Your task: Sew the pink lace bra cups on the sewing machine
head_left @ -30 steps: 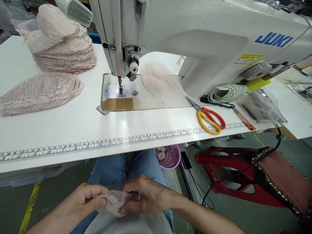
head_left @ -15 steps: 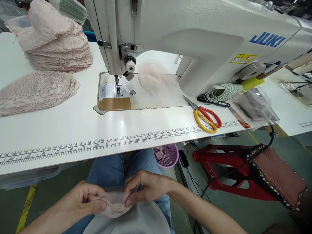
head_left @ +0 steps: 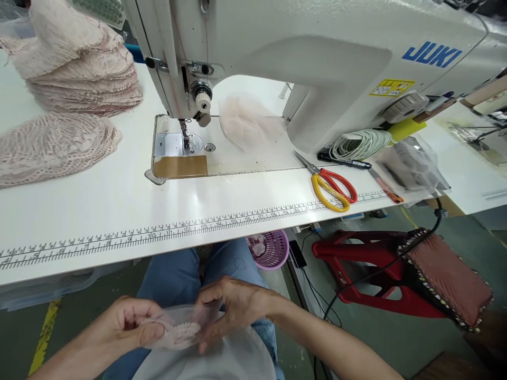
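Over my lap, below the table edge, both hands hold a small pink lace piece (head_left: 180,332) with a sheer mesh layer on it. My left hand (head_left: 129,327) pinches its left end, fingers closed. My right hand (head_left: 233,309) grips the right end between thumb and fingers. A pale sheer sheet (head_left: 229,361) lies over my thighs beneath them. The white JUKI sewing machine (head_left: 317,58) stands on the white table (head_left: 119,206), its needle (head_left: 184,134) well above and beyond my hands.
Stacks of pink lace pieces (head_left: 67,68) sit at the table's far left. Sheer pink pieces (head_left: 245,124) lie under the machine arm. Red-and-yellow scissors (head_left: 330,184), a coiled cord (head_left: 360,143) and plastic bags (head_left: 412,166) lie right. A purple basket (head_left: 273,248) and red stool (head_left: 380,269) stand below.
My hands have stayed on the lace piece, shifting their grip slightly; the right fingers moved along its edge. The view has drifted a little to the right and down.
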Motion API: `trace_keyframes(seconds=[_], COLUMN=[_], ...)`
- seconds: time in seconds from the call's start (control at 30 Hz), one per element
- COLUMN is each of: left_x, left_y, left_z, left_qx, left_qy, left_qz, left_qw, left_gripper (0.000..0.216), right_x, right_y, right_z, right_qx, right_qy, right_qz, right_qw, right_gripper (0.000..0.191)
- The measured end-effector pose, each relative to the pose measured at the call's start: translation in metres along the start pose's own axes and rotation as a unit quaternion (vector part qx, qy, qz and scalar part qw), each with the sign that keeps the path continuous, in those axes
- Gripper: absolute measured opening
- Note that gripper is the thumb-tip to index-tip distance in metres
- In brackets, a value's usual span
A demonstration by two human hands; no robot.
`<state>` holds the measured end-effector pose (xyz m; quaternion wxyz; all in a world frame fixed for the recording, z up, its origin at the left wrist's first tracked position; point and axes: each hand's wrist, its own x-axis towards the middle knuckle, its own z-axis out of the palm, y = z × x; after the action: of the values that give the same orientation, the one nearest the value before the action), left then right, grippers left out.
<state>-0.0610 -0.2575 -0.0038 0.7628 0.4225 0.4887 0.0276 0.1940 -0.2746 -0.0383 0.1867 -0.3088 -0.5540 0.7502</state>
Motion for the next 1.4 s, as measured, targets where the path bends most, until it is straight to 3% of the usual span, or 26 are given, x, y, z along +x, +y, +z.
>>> trace_keyframes(seconds=[0.23, 0.4, 0.77, 1.0, 1.2, 1.4], left_x=[-0.002, -0.003, -0.001, 0.006, 0.001, 0.0], left_y=[-0.003, -0.005, -0.011, 0.0, 0.012, 0.015], left_z=[-0.001, -0.003, -0.006, 0.007, 0.011, 0.015], left_qx=[0.015, 0.017, 0.031, 0.094, 0.169, 0.217], left_qy=[0.027, 0.035, 0.008, -0.002, 0.009, 0.033], left_qz=[0.019, 0.016, 0.025, 0.031, 0.008, -0.009], left_qw=[0.999, 0.999, 0.999, 0.995, 0.986, 0.975], left_gripper=[0.047, 0.048, 0.05, 0.056, 0.042, 0.032], right_x=[0.004, -0.004, -0.008, 0.004, 0.001, -0.001], right_y=[0.003, 0.004, 0.002, -0.004, -0.005, -0.002], right_z=[0.004, -0.007, -0.011, 0.004, 0.001, -0.001], right_qx=[-0.005, 0.057, 0.065, 0.051, 0.092, 0.058], right_qy=[0.041, -0.015, -0.069, 0.029, 0.042, 0.039], right_qz=[-0.038, -0.017, -0.015, 0.025, 0.064, 0.046], right_qw=[0.998, 0.998, 0.995, 0.998, 0.993, 0.996], right_gripper=[0.043, 0.045, 0.048, 0.05, 0.053, 0.047])
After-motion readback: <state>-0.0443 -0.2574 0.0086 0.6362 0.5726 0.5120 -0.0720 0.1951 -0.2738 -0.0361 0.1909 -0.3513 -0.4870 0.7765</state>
